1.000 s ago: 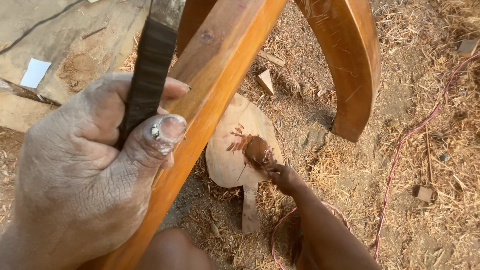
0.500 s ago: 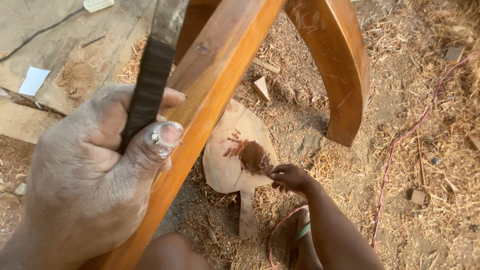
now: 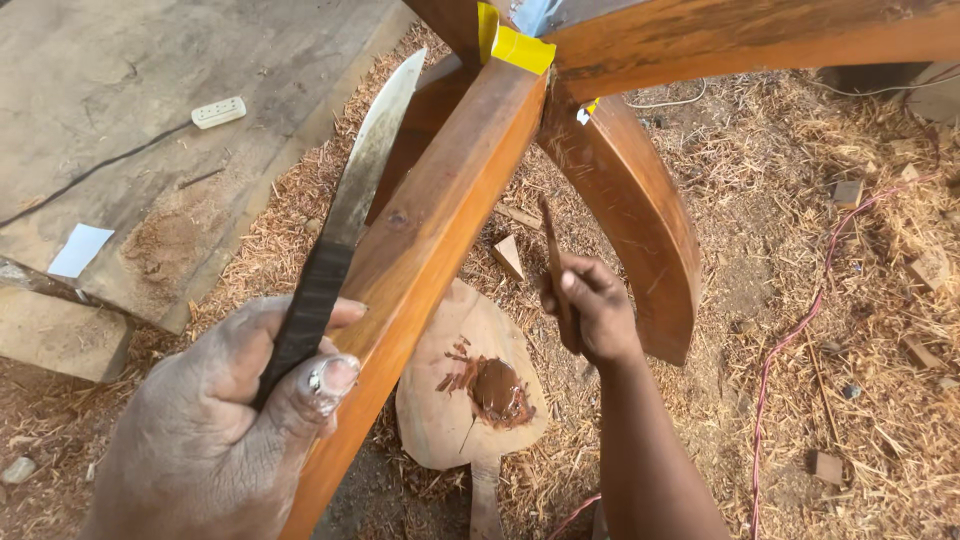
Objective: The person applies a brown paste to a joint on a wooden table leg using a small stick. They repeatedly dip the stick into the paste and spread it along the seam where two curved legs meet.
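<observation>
My left hand (image 3: 215, 430) grips a long dark metal blade (image 3: 345, 215) that rises toward the upper middle, and it rests against a slanted brown wooden furniture leg (image 3: 430, 240). My right hand (image 3: 592, 305) is raised beside the leg, closed on a thin brown-stained stick (image 3: 553, 250). Below it on the ground lies a rounded wooden board (image 3: 450, 400) with a blob of brown paste (image 3: 497, 390). A curved wooden piece (image 3: 640, 210) joins the leg near yellow tape (image 3: 515, 42).
Wood shavings (image 3: 800, 250) cover the ground. A red cord (image 3: 800, 330) runs along the right. A grey slab (image 3: 150, 150) at the upper left carries a white socket strip (image 3: 218, 112) and a white paper scrap (image 3: 80, 250). Small wood offcuts lie scattered at the right.
My right hand has lifted from the paste on the board up beside the leg, with the stick in it. The view has tilted up, showing the blade tip and yellow tape.
</observation>
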